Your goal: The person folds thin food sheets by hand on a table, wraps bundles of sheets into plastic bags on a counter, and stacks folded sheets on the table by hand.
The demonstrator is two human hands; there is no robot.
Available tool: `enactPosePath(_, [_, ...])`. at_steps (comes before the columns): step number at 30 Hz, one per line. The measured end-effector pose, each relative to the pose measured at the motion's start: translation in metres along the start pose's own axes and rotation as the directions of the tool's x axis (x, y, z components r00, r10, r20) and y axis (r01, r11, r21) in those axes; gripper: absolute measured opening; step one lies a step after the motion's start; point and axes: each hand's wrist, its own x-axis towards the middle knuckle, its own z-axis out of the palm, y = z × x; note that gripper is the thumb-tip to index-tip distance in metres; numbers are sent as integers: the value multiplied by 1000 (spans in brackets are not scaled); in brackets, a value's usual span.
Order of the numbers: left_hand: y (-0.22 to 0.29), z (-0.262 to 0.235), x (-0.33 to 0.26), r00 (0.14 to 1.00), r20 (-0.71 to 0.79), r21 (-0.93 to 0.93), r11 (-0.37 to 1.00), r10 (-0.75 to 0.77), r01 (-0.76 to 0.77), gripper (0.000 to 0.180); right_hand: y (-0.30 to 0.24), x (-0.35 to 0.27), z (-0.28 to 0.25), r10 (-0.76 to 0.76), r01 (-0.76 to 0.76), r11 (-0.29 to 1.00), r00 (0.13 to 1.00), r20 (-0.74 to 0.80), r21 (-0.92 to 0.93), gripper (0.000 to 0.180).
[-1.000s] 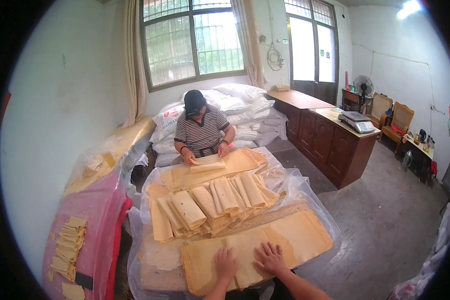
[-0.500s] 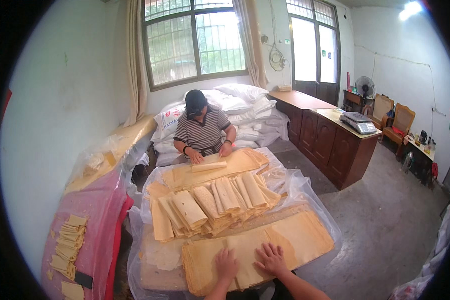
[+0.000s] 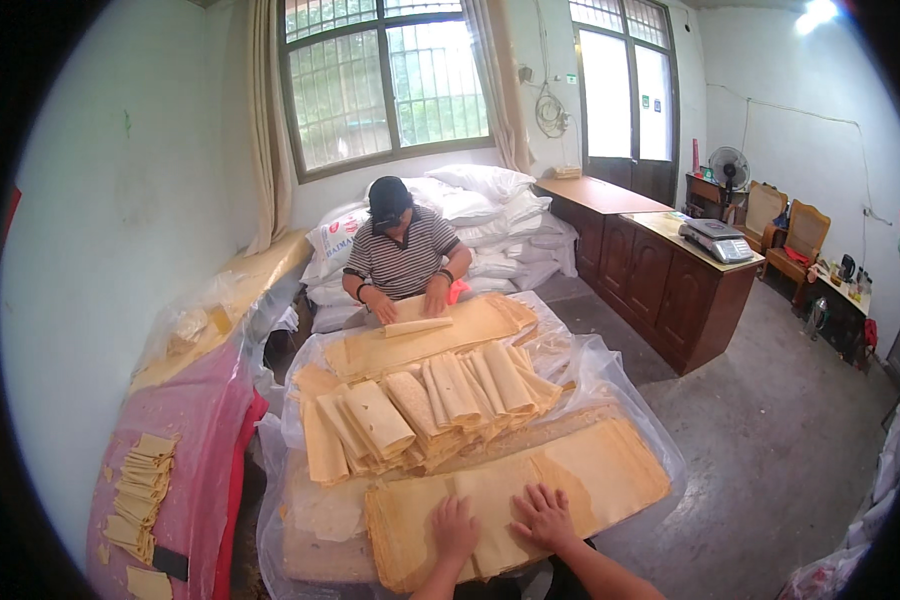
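Observation:
A long stack of thin tan sheets (image 3: pixel 600 470), like dried bean-curd skin, lies along the near side of the table. My left hand (image 3: pixel 455 527) rests on the top sheet, fingers pointing forward and apart. Just to its right, my right hand (image 3: pixel 545 515) presses on the same stack with its fingers spread. Neither hand grips anything. Beyond my hands a row of folded sheets (image 3: pixel 380 422) is heaped across the middle of the table, overlapping one another.
Across the table a co-worker (image 3: pixel 402 250) in a striped shirt handles a folded sheet on another stack (image 3: pixel 485 318). Plastic film (image 3: pixel 595 375) hangs over the table's edge. At left, folded pieces (image 3: pixel 142 490) lie on a pink-covered surface. White sacks (image 3: pixel 490 215) and a wooden counter (image 3: pixel 660 270) stand behind.
The co-worker's hands have shifted slightly over the folded sheet, the right-hand one moving left. My hands stay in place on the stack.

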Motion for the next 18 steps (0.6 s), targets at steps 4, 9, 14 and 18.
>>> enactPosePath(4, [-1,2,2,1000,27,1,1000,-13,13,50,0,0,0,8,-8,1000,1000,26,1,61])
enactPosePath(9, [0,0,3,1000,16,15,1000,-4,4,50,1,2,2,13,-13,1000,999,33,1,62])
enactPosePath(14, [2,-4,1,1000,3,-2,1000,8,-8,50,2,1,2,24,-24,1000,998,50,5,62])
enactPosePath(18, [2,-4,1,1000,6,0,1000,9,-9,51,1,1,1,12,-14,999,999,41,30,62])
